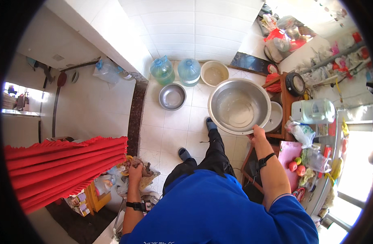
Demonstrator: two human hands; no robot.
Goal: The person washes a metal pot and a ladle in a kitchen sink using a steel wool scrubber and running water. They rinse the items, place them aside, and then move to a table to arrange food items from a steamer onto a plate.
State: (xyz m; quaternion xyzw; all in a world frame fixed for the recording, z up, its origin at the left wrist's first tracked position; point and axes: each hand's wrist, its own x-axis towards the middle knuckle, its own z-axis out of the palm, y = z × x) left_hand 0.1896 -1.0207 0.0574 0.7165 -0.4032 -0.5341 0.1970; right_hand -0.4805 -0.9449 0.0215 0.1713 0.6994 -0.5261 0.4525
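My right hand (pixel 258 134) grips the near rim of a large metal basin (pixel 215 106), which is held up in front of me to the right. Some clear liquid seems to lie in its bottom. Low on the left, my left hand (pixel 136 172) is closed on a crumpled grey-brown cloth (pixel 147 169), partly hidden by the fingers. A smaller metal basin (pixel 172 97) rests on the tiled floor ahead. Behind the large basin stands a cream plastic basin (pixel 214 74) with cloudy liquid in it.
Two large blue plastic water bottles (pixel 189 72) stand by the tiled wall. A red curtain (pixel 67 167) hangs at left beside a doorway with a dark threshold (pixel 137 122). At right, a wooden stand (pixel 284 103) adjoins a pink board (pixel 288 152) with fruit.
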